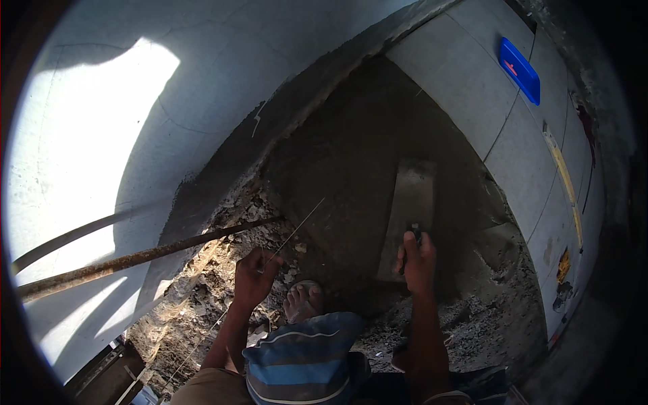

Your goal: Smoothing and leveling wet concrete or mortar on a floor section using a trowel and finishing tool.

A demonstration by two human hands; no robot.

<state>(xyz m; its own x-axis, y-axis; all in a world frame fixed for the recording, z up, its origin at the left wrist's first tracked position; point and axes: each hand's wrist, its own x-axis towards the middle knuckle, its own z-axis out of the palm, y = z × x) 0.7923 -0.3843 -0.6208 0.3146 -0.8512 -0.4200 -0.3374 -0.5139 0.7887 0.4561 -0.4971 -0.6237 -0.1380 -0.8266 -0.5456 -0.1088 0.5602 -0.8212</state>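
Forearms [428, 327] extend forward, right hand [420, 260] clasping a flat trowel [410, 199], left hand [254, 278] pinching a thin strand [297, 229].

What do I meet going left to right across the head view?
Sunlit wall patch → left hand → bare foot → rectangular float held by the right hand → blue tray → yellowish strip.

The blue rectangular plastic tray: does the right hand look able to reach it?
Probably not: the right hand grips a flat grey rectangular trowel, and the tray lies beyond dark smooth mortar.
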